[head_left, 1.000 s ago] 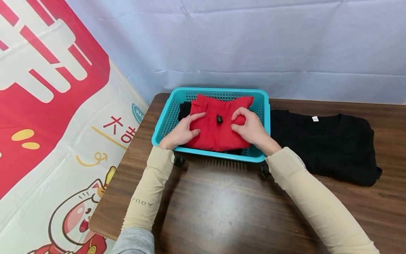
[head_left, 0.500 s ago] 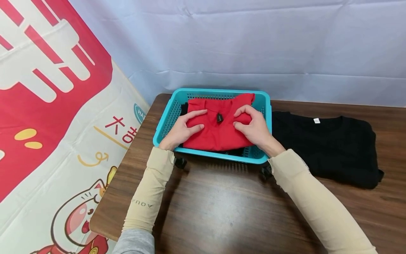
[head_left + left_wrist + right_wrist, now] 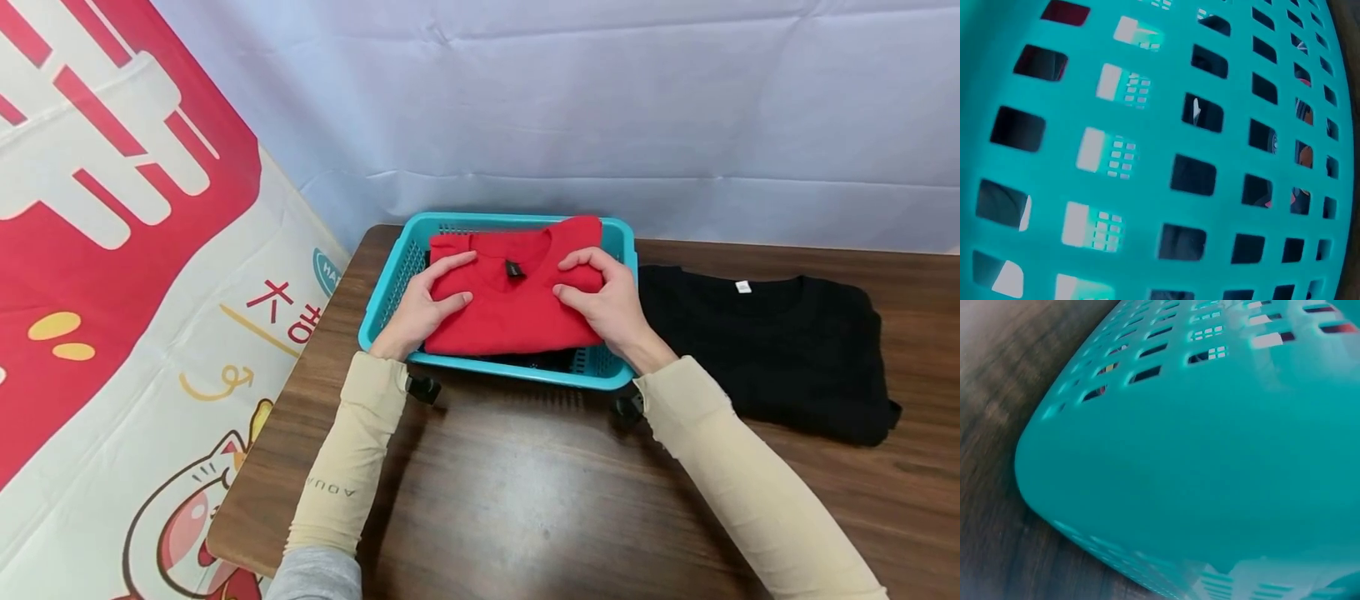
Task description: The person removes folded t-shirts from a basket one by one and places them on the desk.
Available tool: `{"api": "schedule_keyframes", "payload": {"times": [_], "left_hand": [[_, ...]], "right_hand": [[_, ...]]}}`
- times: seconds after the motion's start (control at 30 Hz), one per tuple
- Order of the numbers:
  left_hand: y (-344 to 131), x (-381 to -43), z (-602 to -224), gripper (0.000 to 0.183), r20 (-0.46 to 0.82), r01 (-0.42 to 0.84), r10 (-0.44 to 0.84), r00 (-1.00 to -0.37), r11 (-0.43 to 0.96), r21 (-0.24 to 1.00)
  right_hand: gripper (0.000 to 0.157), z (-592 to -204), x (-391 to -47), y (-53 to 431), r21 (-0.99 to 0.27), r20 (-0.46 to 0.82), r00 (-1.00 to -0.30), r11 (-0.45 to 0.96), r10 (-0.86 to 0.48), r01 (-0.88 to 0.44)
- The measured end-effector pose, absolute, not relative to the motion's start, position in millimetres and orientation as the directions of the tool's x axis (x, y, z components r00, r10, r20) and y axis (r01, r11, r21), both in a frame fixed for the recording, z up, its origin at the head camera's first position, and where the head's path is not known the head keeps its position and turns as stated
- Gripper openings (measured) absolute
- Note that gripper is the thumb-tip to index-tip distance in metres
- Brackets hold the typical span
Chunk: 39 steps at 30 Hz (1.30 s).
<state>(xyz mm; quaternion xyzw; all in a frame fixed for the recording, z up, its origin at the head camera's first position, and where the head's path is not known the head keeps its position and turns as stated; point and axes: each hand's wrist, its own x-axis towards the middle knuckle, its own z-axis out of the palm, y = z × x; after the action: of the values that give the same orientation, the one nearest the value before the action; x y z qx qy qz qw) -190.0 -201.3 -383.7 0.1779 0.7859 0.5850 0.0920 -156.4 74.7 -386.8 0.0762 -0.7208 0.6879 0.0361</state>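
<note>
A folded red T-shirt [image 3: 517,321] with a black neck label lies in the turquoise plastic basket [image 3: 525,372], over dark cloth that shows at its edges. My left hand [image 3: 420,310] holds the shirt's left side, thumb and index finger spread on top. On the right side, my right hand [image 3: 611,304] grips the shirt, index finger bent and thumb on the cloth. My other fingers are largely hidden in the head view. Both wrist views show only the basket's perforated outer wall [image 3: 1141,187], with no hand visible.
A folded black T-shirt [image 3: 772,350] with a white neck label lies right of the basket on the brown wooden table [image 3: 495,500]. Behind the table hangs a pale cloth [image 3: 600,100]. A printed red and white banner [image 3: 112,250] stands along the left side.
The red T-shirt has shifted left and spread flatter, its left part covering more of the dark cloth. Both hands have moved slightly away from me with it; the basket stays in place.
</note>
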Motion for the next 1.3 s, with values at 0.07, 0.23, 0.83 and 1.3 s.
{"api": "schedule_keyframes", "payload": {"times": [0.07, 0.23, 0.83, 1.3], "left_hand": [[-202.0, -188.2, -382.8, 0.060, 0.058, 0.158, 0.397, -0.916, 0.225, 0.961], [-202.7, -183.2, -378.5, 0.066, 0.059, 0.106, 0.407, -0.912, 0.094, 0.990], [-182.3, -154.6, -364.5, 0.069, 0.137, 0.095, 0.451, -0.882, -0.114, 0.989], [-164.7, -132.1, -359.5, 0.079, 0.104, 0.072, 0.467, -0.878, -0.085, 0.994]], "right_hand": [[0.029, -386.4, -154.3, 75.2, -0.988, 0.145, -0.988, 0.037, -0.059, -0.147], [0.042, -383.3, -149.2, 79.8, -0.996, 0.083, -0.993, 0.015, -0.079, -0.085], [0.060, -365.7, -106.1, 115.8, -0.973, 0.052, -0.965, -0.229, -0.256, 0.008], [0.051, -363.1, -77.3, 133.5, -0.999, 0.015, -0.996, -0.041, -0.090, -0.011]]}}
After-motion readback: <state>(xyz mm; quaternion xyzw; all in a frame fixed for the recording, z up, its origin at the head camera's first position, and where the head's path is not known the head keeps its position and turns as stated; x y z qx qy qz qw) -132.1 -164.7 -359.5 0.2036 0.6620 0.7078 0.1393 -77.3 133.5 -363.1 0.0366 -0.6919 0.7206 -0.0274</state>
